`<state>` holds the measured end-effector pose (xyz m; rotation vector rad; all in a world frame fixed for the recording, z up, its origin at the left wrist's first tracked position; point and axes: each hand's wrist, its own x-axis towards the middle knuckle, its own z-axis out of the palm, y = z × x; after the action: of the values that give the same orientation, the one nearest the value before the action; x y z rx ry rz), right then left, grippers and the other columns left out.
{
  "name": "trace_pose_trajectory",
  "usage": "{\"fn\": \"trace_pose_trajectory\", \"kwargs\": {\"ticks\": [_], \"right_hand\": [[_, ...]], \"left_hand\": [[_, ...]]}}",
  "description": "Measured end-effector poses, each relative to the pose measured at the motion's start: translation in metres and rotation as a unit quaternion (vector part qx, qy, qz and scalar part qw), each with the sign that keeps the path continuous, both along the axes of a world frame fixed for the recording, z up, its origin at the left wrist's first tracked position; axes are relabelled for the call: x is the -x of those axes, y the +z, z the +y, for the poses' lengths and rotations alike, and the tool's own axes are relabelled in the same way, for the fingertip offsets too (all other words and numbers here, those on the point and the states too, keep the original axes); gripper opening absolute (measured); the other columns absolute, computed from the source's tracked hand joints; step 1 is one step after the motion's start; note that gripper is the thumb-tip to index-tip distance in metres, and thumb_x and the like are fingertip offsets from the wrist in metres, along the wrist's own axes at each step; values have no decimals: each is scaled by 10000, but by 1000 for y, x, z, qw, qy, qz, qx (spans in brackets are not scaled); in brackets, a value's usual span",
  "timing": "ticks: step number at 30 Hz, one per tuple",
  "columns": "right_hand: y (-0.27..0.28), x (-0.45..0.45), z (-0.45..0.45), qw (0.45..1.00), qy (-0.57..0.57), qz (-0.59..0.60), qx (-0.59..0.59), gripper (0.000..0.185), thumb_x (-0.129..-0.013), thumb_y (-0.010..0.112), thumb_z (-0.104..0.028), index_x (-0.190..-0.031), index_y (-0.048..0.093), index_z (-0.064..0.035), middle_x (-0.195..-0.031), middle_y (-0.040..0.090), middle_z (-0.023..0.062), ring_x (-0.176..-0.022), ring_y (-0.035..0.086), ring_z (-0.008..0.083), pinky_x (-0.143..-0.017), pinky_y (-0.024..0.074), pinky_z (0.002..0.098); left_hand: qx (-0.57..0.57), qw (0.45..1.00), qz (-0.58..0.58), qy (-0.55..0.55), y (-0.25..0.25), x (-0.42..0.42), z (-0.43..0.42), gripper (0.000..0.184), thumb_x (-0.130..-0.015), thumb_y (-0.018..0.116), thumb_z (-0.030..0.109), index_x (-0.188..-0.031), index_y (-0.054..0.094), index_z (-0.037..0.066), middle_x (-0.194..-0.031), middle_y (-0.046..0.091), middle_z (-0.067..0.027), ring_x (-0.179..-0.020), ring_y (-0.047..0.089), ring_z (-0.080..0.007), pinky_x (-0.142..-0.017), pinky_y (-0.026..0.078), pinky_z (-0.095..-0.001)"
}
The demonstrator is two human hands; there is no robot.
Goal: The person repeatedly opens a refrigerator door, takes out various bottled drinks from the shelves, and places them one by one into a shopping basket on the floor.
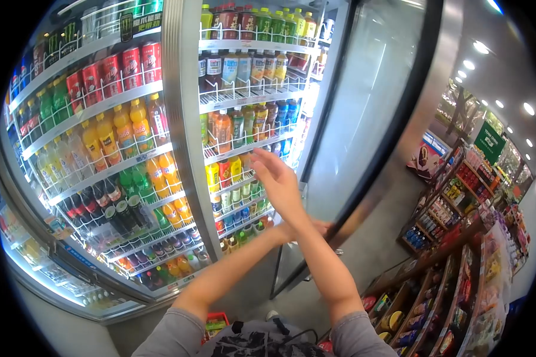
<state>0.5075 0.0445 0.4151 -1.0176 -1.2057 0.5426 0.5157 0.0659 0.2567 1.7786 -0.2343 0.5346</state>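
Note:
My forearms cross in front of an open drinks cooler. My right hand is raised before the middle shelves, its fingers stretched out and slightly bent, with nothing visible in them. Behind its fingertips stand rows of drink bottles, among them an orange-brown bottle and a yellow bottle. Passing beneath my right forearm, my left hand is at the edge of the glass cooler door and appears to grip it. My right forearm covers part of that hand. The door stands swung out to the right.
On the left, another cooler section holds red cans, orange bottles and dark bottles. A metal post divides the sections. Snack shelves line the aisle at lower right. A red basket sits on the floor near me.

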Motion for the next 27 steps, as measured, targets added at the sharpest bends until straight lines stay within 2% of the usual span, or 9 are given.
{"fn": "trace_pose_trajectory", "kwargs": {"ticks": [5,7,9,11,13,14,18,24,27], "right_hand": [[0,-23,33,999,-11,-14,27,394,-960,594,-189,-1308,550,-9,-1166,661,157,-1069,631,193,-933,481,311],[-1,-42,43,993,-57,-78,74,423,-958,582,-260,-1303,552,-17,-1156,661,109,-995,638,158,-774,508,264],[-22,-71,63,992,-60,-72,85,424,-953,584,-254,-1302,553,-15,-1140,665,104,-973,641,155,-747,506,262],[-29,-91,77,988,-70,-48,129,411,-948,581,-233,-1291,558,-8,-1108,668,97,-932,644,151,-722,512,261],[-44,-110,98,989,-68,-40,125,403,-948,577,-227,-1286,559,-8,-1102,668,95,-930,645,151,-724,515,263],[-52,-119,111,989,-70,-32,128,395,-948,573,-221,-1281,561,-8,-1097,669,92,-928,646,151,-727,518,265],[-74,-138,160,991,-11,36,131,384,-950,562,-202,-1282,556,-9,-1052,673,82,-907,650,157,-748,529,275],[-102,-148,229,988,26,30,151,355,-930,607,-171,-1236,589,7,-998,676,85,-836,649,142,-676,534,246],[-111,-150,254,988,33,23,147,367,-923,616,-176,-1236,589,12,-992,676,83,-836,644,137,-679,528,241]], "left_hand": [[-85,983,17,-161,4,-30,-32,246,-925,587,191,-1117,607,37,-1089,614,-89,-1008,558,-162,-884,432,-331],[-119,978,33,-167,-2,-33,-19,302,-932,590,203,-1182,621,37,-1148,636,-112,-1057,579,-181,-926,447,-346],[-138,990,30,0,-19,-31,5,334,-936,579,230,-1212,644,53,-1137,670,-133,-1060,614,-231,-961,447,-370],[-6,987,162,25,-18,-24,42,352,-936,551,207,-1239,638,53,-1179,672,-115,-1044,633,-228,-916,472,-358],[20,965,233,115,-8,-14,83,358,-925,509,166,-1237,638,47,-1182,678,-103,-1007,652,-216,-881,494,-353],[118,957,194,182,-33,-20,108,371,-900,482,121,-1224,645,42,-1161,684,-112,-974,662,-202,-841,507,-335],[197,908,102,357,-29,-3,180,379,-897,454,66,-1235,620,21,-1184,660,-131,-986,652,-219,-807,517,-318],[226,860,4,457,17,20,231,401,-902,437,14,-1278,574,36,-1170,655,-126,-948,647,-191,-784,516,-315],[164,827,25,537,29,24,242,388,-911,490,27,-1294,547,11,-1169,650,-137,-1008,638,-212,-837,508,-308]]}}
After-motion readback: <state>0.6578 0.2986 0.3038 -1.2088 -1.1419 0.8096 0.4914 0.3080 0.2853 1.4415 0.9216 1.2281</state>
